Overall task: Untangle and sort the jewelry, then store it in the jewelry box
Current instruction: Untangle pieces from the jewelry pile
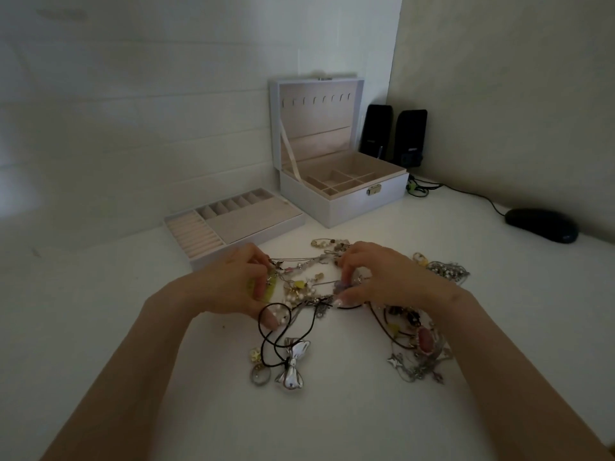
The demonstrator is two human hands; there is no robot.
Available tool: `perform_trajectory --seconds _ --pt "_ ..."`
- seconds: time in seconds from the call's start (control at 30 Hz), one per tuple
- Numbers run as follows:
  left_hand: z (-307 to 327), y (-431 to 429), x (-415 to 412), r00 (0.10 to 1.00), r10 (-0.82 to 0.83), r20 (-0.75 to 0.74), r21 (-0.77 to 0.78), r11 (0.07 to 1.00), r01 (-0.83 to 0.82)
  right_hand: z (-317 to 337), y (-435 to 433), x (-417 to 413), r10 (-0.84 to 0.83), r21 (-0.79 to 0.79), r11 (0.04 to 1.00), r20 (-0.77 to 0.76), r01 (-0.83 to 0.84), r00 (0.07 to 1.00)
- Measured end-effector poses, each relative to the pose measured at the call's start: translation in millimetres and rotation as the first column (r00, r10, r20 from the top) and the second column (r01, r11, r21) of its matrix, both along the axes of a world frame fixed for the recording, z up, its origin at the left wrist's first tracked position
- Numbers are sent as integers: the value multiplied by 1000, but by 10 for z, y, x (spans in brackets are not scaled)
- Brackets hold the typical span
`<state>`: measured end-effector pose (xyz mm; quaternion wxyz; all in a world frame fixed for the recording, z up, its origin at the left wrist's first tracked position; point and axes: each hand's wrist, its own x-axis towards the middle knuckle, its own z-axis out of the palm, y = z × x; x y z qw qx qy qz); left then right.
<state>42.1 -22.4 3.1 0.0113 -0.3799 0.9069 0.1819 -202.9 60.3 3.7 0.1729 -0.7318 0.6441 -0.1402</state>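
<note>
1. Jewelry (319,287) lies as one tangled heap in the middle of the frame on the white worktop (332,417). Chains, beads and cords cross one another, and none of it shows in the box yet.
2. The left hand (233,281) pinches strands at the heap's left edge. The right hand (386,277) pinches strands beside a pale purple piece near the centre. Each grip is closed on the tangle, with a beaded strand running between them.
3. The jewelry box (349,211) stands open above centre. Its tray (256,214) sits to the left of it, just above the left hand.
4. Pulling the two hands straight apart would likely tighten the knots. A fine chain could snap, or beads could scatter across the worktop.
5. A black cord (266,347) loops by the left thumb and runs down to a silver bow pendant (293,364) at lower centre. Lifting the heap could drag the pendant along and wind it back in.
6. The light is dim, so fine links are hard to follow. The second clump (419,351), by the right wrist at lower right, could catch on anything drawn past it.
</note>
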Motion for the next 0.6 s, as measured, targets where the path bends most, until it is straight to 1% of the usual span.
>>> perform_trajectory --seconds 0.03,0.07,0.1,0.13,0.17,0.2,0.23,0.27,0.3,0.33,0.43,0.5,0.6 --pt "3 11 0 1000 -1 18 1 1000 1 34 15 -2 -16 -14 1000 88 18 996" --pt "8 16 -1 1000 4 18 0 1000 -4 64 25 -20 -60 -65 995 153 71 986" --pt "14 19 -7 1000 8 9 -19 1000 -8 91 30 -57 -133 -143 977 164 157 977" --pt "14 12 -18 1000 4 -15 -64 998 -5 111 35 -116 -239 -221 940 122 261 963" --pt "1 -4 -30 997 -5 -71 -116 993 -4 122 38 -191 -365 -270 890 60 367 929" --pt "-14 -16 -47 986 -13 -164 -152 988 -12 115 41 -276 -483 -283 841 -11 460 876" --pt "-31 -15 -69 965 -19 -262 -172 985 -28 93 43 -357 -567 -261 808 -105 528 817" --pt "-49 1 -102 942 -26 -333 -193 980 -41 60 42 -425 -609 -215 792 -207 572 765" --pt "-68 23 -142 934 -37 -356 -214 976 -43 29 42 -474 -620 -168 783 -284 599 731" --pt "-95 44 -183 935 -59 -349 -231 973 -25 7 36 -501 -618 -128 779 -321 614 718" --pt "-180 81 -267 963 -133 -235 -254 965 71 1 24 -471 -572 -61 809 -311 584 759" --pt "-188 63 -248 973 -118 -198 -223 972 72 3 10 -400 -534 -66 842 -255 536 806" --pt "-145 31 -197 985 -64 -162 -111 993 46 -17 -21 -287 -469 -75 883 -64 464 881"
